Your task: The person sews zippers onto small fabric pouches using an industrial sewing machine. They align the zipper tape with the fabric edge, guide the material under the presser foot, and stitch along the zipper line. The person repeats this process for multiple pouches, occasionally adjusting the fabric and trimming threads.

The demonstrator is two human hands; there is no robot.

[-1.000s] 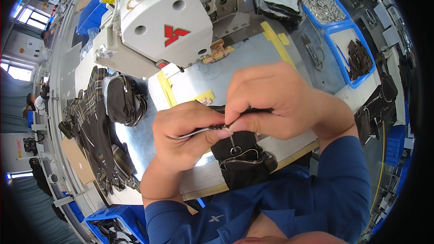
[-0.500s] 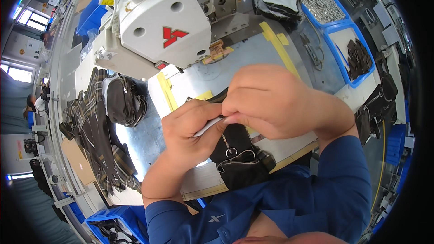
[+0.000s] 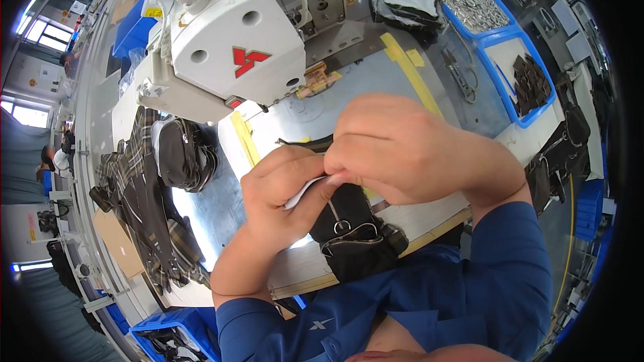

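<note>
My left hand (image 3: 278, 188) and my right hand (image 3: 409, 151) meet over the sewing table, fingers pinched together. Between the left thumb and fingers a small white strip (image 3: 302, 194) sticks out, slightly curved. The right fingertips press against the left ones; what they grip is hidden. Under both hands lies a small black bag (image 3: 359, 255) with metal zips and a ring, close to the table's front edge. A dark strap-like part (image 3: 308, 143) of black material shows beyond the knuckles.
A white sewing machine (image 3: 235, 47) stands ahead. Stacked black pouches (image 3: 184, 154) and plaid fabric (image 3: 144, 194) lie left. At the back right are another pouch stack (image 3: 406, 0), thread snips (image 3: 459, 74), a blue tray of metal parts (image 3: 473, 7) and one of brown pieces (image 3: 530, 84).
Both hands stay pinched together, shifting only slightly. The white strip looks a little more curved. The whole view has moved a little, so the machine sits farther left.
</note>
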